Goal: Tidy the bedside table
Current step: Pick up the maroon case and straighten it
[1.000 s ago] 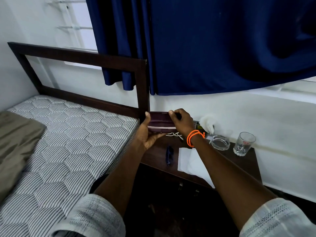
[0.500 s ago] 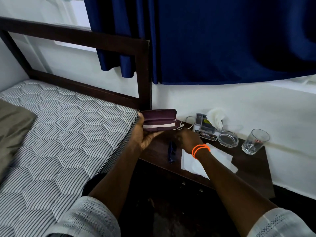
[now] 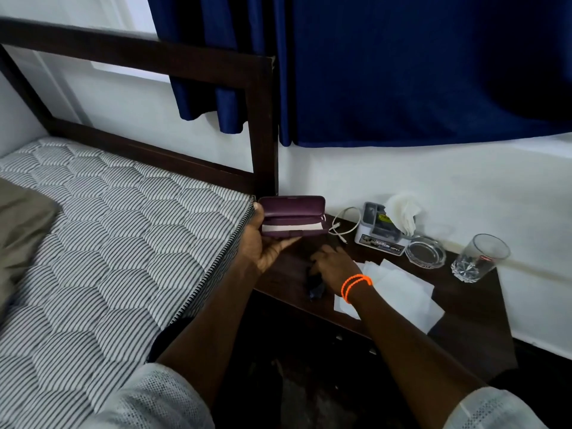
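Left hand (image 3: 260,246) gripping open purple glasses case (image 3: 292,216) above dark counter (image 3: 464,305), right hand (image 3: 332,267) lowered onto a dark object, perhaps folded glasses (image 3: 315,291), fingers curled on it, white paper (image 3: 399,292) just right of that hand

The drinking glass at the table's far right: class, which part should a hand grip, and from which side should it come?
Grip the glass round its smooth upper wall, coming from the front right. It stands upright with a heavy faceted base; the ashtray sits close on its left and the wall is behind.
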